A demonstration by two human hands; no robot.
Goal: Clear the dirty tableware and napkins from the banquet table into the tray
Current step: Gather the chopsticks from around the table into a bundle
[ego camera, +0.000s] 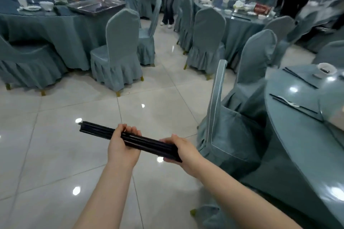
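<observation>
Both hands, left [123,147] and right [183,149], had their fingers curled round a bundle of chopsticks [130,138], held over the floor. The tray [96,5] sat well apart on the far counter [46,22]. More chopsticks [299,80] and a bowl [326,69] remained on the near counter [290,135]; much was left.

Two bare forearms, no sleeves visible

I hold a bundle of black plastic chopsticks [130,138] over the floor, my left hand [122,147] left of my right hand [183,151]. The round cloth-covered banquet table [290,117] stands right; a rectangular steel tray [96,5] lies on the far-left table [55,22].
</observation>
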